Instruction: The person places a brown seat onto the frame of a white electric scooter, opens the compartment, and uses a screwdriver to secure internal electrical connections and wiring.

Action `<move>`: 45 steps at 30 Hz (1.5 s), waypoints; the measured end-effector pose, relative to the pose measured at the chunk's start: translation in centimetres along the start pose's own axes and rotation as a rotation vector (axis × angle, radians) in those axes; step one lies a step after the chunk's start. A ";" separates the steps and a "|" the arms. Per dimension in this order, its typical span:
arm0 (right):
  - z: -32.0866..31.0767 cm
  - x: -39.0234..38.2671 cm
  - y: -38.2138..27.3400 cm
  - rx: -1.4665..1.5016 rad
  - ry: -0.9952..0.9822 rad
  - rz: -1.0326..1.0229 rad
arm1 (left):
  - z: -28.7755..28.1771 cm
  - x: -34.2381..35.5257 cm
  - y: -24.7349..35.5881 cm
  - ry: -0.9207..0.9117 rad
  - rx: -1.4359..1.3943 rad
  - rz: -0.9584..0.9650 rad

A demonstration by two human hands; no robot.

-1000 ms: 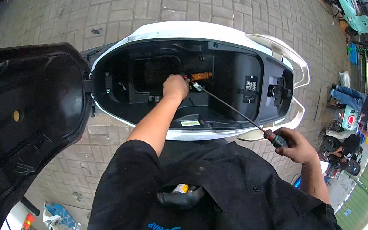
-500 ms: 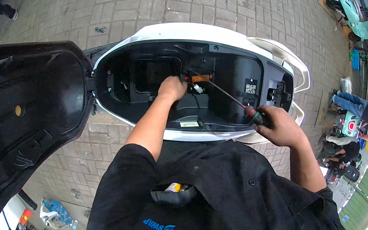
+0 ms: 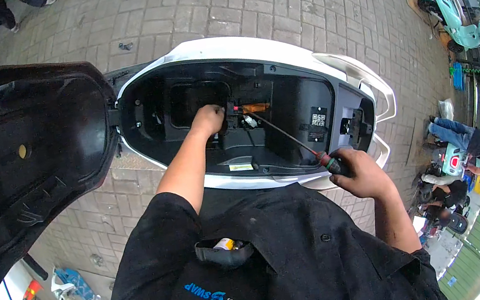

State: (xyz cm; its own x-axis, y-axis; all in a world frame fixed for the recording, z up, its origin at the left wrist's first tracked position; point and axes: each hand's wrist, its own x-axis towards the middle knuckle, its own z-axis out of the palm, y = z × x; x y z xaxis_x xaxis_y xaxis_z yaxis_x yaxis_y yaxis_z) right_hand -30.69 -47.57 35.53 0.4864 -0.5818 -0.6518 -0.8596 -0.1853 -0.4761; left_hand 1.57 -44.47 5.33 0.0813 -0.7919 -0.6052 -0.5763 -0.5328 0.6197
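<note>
In front of me lies a scooter's open under-seat compartment [image 3: 300, 98], black inside with a white body around it. My right hand [image 3: 364, 172] grips the red, green and black handle of a long screwdriver [image 3: 324, 159] at the compartment's near right edge. The thin shaft slants down to the left, its tip close to an orange part [image 3: 256, 108] and a white connector [image 3: 249, 121]. Inside, beside the recessed well [image 3: 187, 99], my left hand [image 3: 208, 120] is closed with its fingers curled; what they hold, if anything, is hidden.
The raised black seat [image 3: 41, 135] fills the left side. A white grab rail [image 3: 390, 92] curves round the scooter's right end. Brick paving [image 3: 220, 5] surrounds it. At far right, a person [image 3: 478, 144] works by another scooter, and a mint-green scooter [image 3: 458, 18] stands beyond.
My left hand has drawn back slightly from the orange part, which now shows more fully. My right hand still grips the screwdriver. The whole view has shifted a little.
</note>
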 end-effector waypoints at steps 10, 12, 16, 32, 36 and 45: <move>0.0 -1.5 1.0 0.221 0.006 0.002 | -4.2 -2.5 1.8 0.114 -0.341 0.063; 0.6 -2.0 2.4 0.281 0.000 -0.004 | -4.8 -2.9 1.7 0.068 -0.581 0.030; 2.3 -3.2 4.8 0.499 0.033 -0.024 | -6.0 -3.8 1.8 -0.142 -0.839 0.080; 3.1 -4.3 4.0 0.695 0.001 0.022 | -6.1 -3.6 3.4 -0.179 -1.359 0.252; 3.0 -4.4 4.2 0.634 0.028 -0.009 | -5.8 -3.5 3.5 -0.214 -1.386 0.296; 4.5 -4.1 4.2 0.707 0.021 0.007 | -6.5 -3.6 3.0 -0.219 -1.428 0.283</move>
State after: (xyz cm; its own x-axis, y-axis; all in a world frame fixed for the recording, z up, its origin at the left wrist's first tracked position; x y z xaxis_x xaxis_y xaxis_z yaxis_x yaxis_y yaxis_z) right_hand -35.59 -42.39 33.59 0.4722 -0.5980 -0.6476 -0.5518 0.3724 -0.7462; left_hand 4.89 -45.12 12.64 -0.0924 -0.9269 -0.3638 0.7326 -0.3107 0.6055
